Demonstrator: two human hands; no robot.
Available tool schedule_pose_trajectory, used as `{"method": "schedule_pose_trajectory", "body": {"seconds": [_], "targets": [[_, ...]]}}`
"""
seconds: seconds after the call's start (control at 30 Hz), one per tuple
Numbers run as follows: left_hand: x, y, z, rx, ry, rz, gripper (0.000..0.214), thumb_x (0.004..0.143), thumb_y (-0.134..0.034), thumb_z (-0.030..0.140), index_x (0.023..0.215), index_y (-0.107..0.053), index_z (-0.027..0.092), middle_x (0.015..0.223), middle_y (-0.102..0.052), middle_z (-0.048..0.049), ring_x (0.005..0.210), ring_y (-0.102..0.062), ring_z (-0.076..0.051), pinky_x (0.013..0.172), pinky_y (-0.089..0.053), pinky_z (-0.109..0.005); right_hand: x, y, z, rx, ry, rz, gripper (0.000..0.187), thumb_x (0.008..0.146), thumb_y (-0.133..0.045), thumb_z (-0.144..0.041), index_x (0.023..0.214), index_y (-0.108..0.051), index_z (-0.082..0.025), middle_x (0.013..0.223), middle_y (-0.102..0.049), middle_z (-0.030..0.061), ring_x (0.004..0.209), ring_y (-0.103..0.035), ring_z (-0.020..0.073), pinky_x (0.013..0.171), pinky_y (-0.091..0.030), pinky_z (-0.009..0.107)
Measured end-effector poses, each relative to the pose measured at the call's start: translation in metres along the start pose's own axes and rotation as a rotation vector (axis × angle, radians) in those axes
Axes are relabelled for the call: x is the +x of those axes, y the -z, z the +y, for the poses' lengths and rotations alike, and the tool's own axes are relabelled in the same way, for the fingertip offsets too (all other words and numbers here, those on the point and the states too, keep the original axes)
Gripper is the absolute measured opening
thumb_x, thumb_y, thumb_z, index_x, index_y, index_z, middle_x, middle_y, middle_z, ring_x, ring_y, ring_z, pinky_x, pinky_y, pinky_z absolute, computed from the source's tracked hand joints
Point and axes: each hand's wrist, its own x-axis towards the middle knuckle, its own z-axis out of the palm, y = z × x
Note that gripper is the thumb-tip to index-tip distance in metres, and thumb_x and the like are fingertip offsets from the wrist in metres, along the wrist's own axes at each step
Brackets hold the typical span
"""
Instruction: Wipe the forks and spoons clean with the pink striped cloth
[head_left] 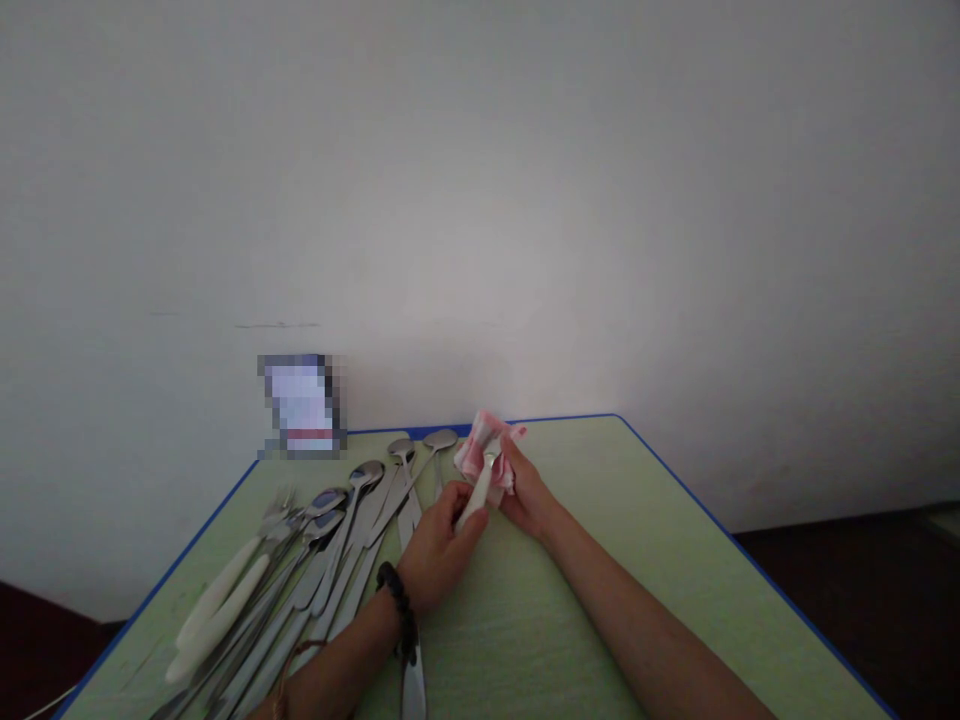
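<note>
My left hand (439, 550) is closed round the white handle of a piece of cutlery (477, 497), which slants up and away from me. Its metal neck runs into a pink and white cloth (472, 452), so the head is covered and I cannot tell its kind. Pressing that cloth about the head is my right hand (529, 492), fingers bent and partly hidden. Left of my hands lies a spread of metal spoons (367, 474) and knives, some partly behind my left forearm. White-handled forks (225, 590) lie at the far left of it.
The green table (660, 590) has a blue edge and stands against a pale wall (525, 200). A blurred-out device with a lit screen (301, 400) leans by the wall at the back left corner. Dark floor (840, 570) shows to the right.
</note>
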Motion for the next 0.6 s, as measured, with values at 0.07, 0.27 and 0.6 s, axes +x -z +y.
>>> {"method": "schedule_pose_trajectory", "body": {"seconds": [0.07,0.27,0.6], "targets": [[-0.001,0.001,0.002,0.006,0.011,0.005,0.018,0.083,-0.045,0.032,0.09,-0.05,0.017,0.065,-0.048,0.0038,0.056,-0.044,-0.013,0.053,-0.035,-0.024,0.0,0.0,0.001,-0.019,-0.016,-0.022,0.034,0.066,-0.066,-0.042,0.09,-0.063,-0.019,0.084,-0.069,0.0027,0.077,-0.063,0.0163,0.073,-0.046,0.027],[-0.004,-0.001,-0.001,-0.071,0.047,-0.014,0.025,0.087,-0.04,0.035,0.103,-0.046,0.016,0.056,-0.04,0.0078,0.048,-0.038,-0.01,0.047,-0.032,-0.021,0.004,0.004,0.001,0.055,-0.087,-0.031,0.034,0.076,-0.048,-0.042,0.086,-0.064,-0.014,0.071,-0.069,0.0041,0.068,-0.063,0.0175,0.069,-0.047,0.03],[0.001,-0.006,-0.01,0.008,0.079,0.016,0.032,0.088,-0.035,0.04,0.101,-0.05,0.015,0.054,-0.04,0.0068,0.044,-0.037,-0.01,0.042,-0.028,-0.02,0.021,0.016,0.01,0.103,0.291,0.171,0.02,0.078,-0.049,-0.036,0.086,-0.061,-0.022,0.082,-0.069,-0.0023,0.08,-0.062,0.0137,0.078,-0.047,0.027]]}}
